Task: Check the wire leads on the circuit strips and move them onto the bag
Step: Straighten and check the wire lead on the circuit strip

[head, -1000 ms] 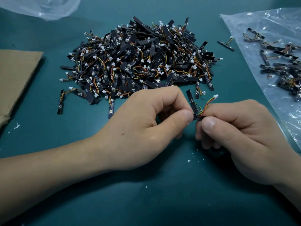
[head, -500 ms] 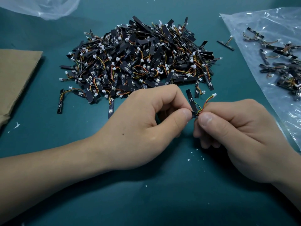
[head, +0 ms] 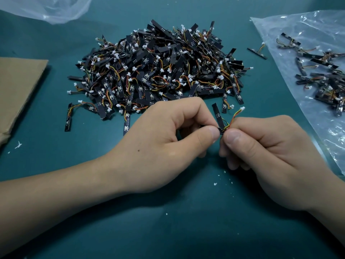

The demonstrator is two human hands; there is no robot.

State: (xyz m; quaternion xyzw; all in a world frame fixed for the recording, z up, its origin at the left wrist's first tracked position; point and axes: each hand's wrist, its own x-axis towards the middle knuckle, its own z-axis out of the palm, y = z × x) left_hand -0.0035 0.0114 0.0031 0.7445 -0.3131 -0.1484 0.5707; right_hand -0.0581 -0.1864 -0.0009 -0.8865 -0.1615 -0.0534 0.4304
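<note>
Circuit strip [head: 218, 116], black and tilted, is pinched at its lower end between both hands above the teal worktop [head: 168, 230]; the left hand [head: 164, 139] has its fingers clamped on it, and the right hand [head: 265, 152] seems to grip its wire leads [head: 234, 118], ending in a white connector. Behind lies the strip pile [head: 158, 71]; the clear bag [head: 308, 43] at right carries several strips.

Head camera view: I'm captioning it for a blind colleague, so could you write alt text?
Two hands, left and right, pinch one black circuit strip with coloured wires over a teal table. Behind them lies a big pile of strips; more strips rest on a clear plastic bag at right, cardboard at left.
</note>
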